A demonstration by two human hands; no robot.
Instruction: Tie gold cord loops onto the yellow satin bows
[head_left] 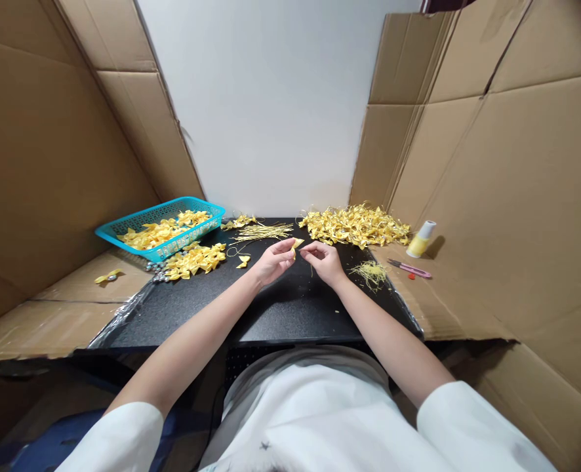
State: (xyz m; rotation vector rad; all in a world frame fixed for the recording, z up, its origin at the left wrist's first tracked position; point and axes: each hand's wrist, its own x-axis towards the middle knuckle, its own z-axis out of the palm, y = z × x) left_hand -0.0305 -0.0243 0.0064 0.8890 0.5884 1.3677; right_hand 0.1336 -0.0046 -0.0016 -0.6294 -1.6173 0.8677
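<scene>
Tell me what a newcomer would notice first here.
Probably the turquoise basket of yellow bows, over the back left corner of the black table. Next, the big yellow heap at the back right. Nearer, between them, the left hand holds a small yellow piece beside the right hand.

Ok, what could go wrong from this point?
The small yellow piece sits at the fingertips of the left hand, so it might slip. The loose thread scraps lie near the right hand and could cling or scatter. The pink-handled snips lie just beyond those scraps, so a wide sweep rightward might knock them.
</scene>
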